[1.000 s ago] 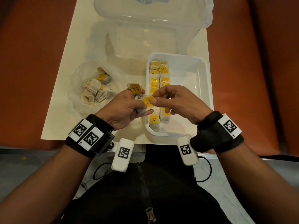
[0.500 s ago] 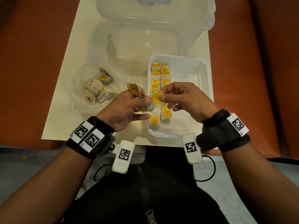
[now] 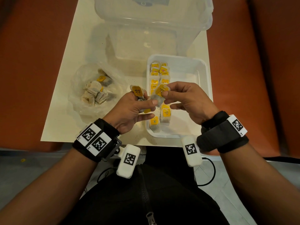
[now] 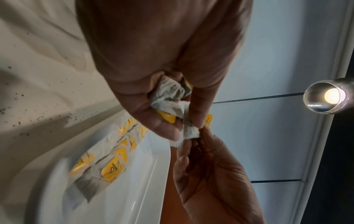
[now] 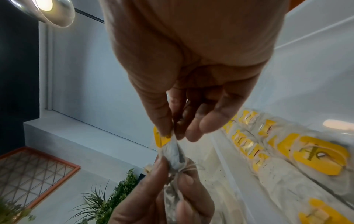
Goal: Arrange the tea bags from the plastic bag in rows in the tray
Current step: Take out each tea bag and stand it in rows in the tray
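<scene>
Paper tea bag [image 3: 158, 96], yellow-tagged, hangs between your hands above the white tray [image 3: 202, 73]. Your right hand [image 3: 186, 101] pinches its tag end with thumb and forefinger. Your left hand [image 3: 131, 109] curls around several spare tea bags [image 3: 138, 93] and holds the shared bag's lower end, probably to separate one for the unfinished second row. More remain in the plastic bag [image 3: 95, 90].

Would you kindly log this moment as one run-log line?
left hand: grips tea bags | right hand: pinches tea bag | tray: two rows begun | plastic bag: bags remain
</scene>
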